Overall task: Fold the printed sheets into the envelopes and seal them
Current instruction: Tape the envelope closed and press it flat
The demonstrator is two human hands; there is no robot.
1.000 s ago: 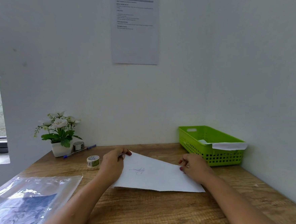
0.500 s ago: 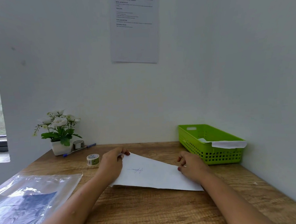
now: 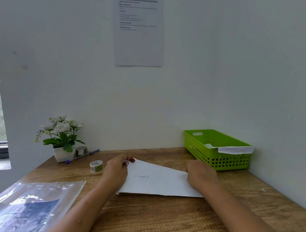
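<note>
**A crooked fold is threatening the slanted sheet**

Nearest the camera, on the left, a clear plastic bag [image 3: 28, 211] with something dark inside is lying on the wooden table [image 3: 156, 222]. It is sitting apart from the work and is risking little unless a forearm drags it.

Further in, the sheet [image 3: 158, 182] is lying at a slant on the table, showing a small blue pen scribble. The left hand [image 3: 116, 171] is pinching its far corner, with fingers and thumb curled round the paper. The right hand [image 3: 200, 176] is curling its fingers over the right edge and appears to be gripping it, though the fingertips are hiding behind the knuckles.

The main danger is looking like misalignment. If one hand is pulling harder than the other, the edges will be missing each other and the crease will be setting askew. The sheet may then be refusing to fit an envelope. Thin paper is also creasing easily under a tight pinch, so stray dents are likely at both corners.

Just beyond the left hand, a tape roll [image 3: 96, 166] is standing near enough for a sweeping wrist to knock it.

Farther right, a green basket [image 3: 215, 163] is holding a white piece [image 3: 236, 149] that is drooping over its rim. I cannot tell whether this is an envelope. A careless reach could be tipping it out.
</note>
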